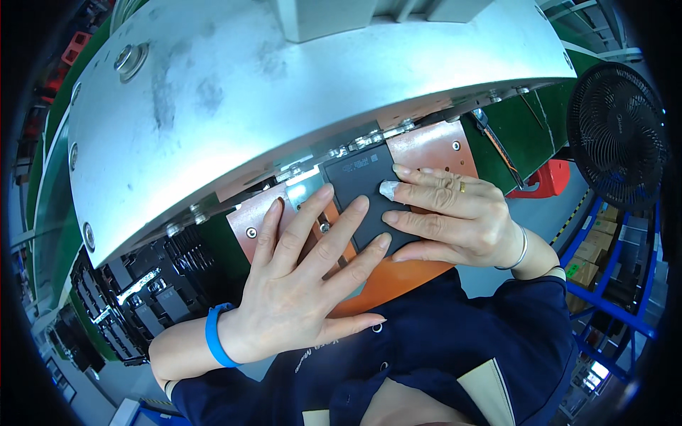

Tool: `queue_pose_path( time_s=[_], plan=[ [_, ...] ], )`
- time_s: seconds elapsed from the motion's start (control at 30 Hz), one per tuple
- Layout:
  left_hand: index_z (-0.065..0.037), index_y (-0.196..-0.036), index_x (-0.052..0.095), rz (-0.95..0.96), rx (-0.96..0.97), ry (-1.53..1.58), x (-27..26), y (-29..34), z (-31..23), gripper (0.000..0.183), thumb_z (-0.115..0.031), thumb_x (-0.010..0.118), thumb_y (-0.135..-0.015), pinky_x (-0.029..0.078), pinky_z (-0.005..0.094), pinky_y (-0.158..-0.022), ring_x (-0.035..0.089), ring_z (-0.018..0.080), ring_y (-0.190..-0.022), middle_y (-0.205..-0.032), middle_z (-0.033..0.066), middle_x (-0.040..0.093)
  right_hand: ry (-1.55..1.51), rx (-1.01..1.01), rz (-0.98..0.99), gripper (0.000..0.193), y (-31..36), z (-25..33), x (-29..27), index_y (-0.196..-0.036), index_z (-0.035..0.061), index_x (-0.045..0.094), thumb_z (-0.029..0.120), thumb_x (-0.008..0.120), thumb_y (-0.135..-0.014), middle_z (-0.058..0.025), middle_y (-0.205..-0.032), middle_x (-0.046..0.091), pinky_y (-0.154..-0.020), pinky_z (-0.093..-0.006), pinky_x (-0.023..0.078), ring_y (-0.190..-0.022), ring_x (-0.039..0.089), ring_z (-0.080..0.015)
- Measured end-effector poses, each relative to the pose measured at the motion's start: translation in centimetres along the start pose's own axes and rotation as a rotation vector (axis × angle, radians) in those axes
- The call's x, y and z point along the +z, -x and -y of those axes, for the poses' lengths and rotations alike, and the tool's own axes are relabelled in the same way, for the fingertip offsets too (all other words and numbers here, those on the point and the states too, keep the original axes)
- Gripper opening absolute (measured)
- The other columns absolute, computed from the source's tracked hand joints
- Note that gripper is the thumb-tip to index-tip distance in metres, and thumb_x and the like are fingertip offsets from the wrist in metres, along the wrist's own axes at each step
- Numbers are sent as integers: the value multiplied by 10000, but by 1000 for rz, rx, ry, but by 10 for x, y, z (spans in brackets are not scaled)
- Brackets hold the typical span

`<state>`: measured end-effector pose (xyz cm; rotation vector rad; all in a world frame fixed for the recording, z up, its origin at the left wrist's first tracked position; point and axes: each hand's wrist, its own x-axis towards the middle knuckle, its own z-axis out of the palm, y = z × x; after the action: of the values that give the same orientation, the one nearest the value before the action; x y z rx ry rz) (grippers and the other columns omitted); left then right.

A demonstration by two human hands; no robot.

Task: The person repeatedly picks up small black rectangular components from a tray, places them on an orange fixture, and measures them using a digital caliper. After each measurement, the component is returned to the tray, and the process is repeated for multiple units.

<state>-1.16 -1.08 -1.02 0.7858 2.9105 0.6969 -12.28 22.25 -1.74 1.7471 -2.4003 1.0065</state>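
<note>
A flat, dark grey rectangular pack (353, 181), like a battery, lies on the fixture below the large metal machine head (298, 85). My left hand (288, 295) is spread, its fingertips along the pack's left side and the copper-coloured plate (245, 220) beside it. Stretched out from the right, my right hand (472, 220) rests its fingertips on the pack's right side. One fingertip wears a white cover. Neither hand wraps around anything. Under the pack shows an orange surface (391, 280); part of it is hidden by my hands.
Stacked black trays (153, 291) stand at the left. On the green bench at the right lie a long thin orange-and-black tool (497, 145) and a red holder (550, 179). A black fan (616, 135) stands beyond, above a blue rack (604, 298) with cartons.
</note>
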Motion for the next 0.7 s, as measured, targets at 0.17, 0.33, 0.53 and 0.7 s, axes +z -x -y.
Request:
queue_pose_path(
  time_s=[0.17, 0.33, 0.53, 0.7],
  plan=[
    [-226, -1256, 640, 2, -3, -3, 0, 0, 0, 750, -690, 701, -669, 212, 602, -1114, 323, 435, -1356, -1447, 136, 444, -3, 0, 7, 390, 0, 0, 0, -991, 30, 718, 273, 804, -699, -157, -1112, 673, -885, -382, 557, -1114, 634, -319],
    [-231, -1258, 638, 3, -2, 6, 0, 0, 0, 741, -685, 699, -675, 201, 609, -1114, 325, 436, -1355, -1446, 141, 444, -5, 4, 10, 388, 1, -1, -1, -992, 32, 719, 276, 804, -703, -157, -1113, 674, -892, -384, 555, -1116, 633, -318],
    [-231, -1270, 629, 18, -3, 5, 0, 0, 0, 739, -685, 687, -691, 183, 603, -1125, 306, 432, -1367, -1447, 142, 442, -18, 14, 3, 383, 0, 0, -1, -985, 32, 723, 279, 804, -704, -153, -1112, 676, -901, -384, 553, -1110, 637, -316],
    [-226, -1267, 632, 22, -7, 5, -1, 0, 0, 731, -684, 682, -700, 179, 595, -1129, 297, 430, -1372, -1450, 139, 439, -8, 15, 11, 382, -1, 0, -2, -985, 30, 722, 274, 806, -702, -154, -1110, 677, -903, -388, 553, -1109, 637, -317]
  ],
)
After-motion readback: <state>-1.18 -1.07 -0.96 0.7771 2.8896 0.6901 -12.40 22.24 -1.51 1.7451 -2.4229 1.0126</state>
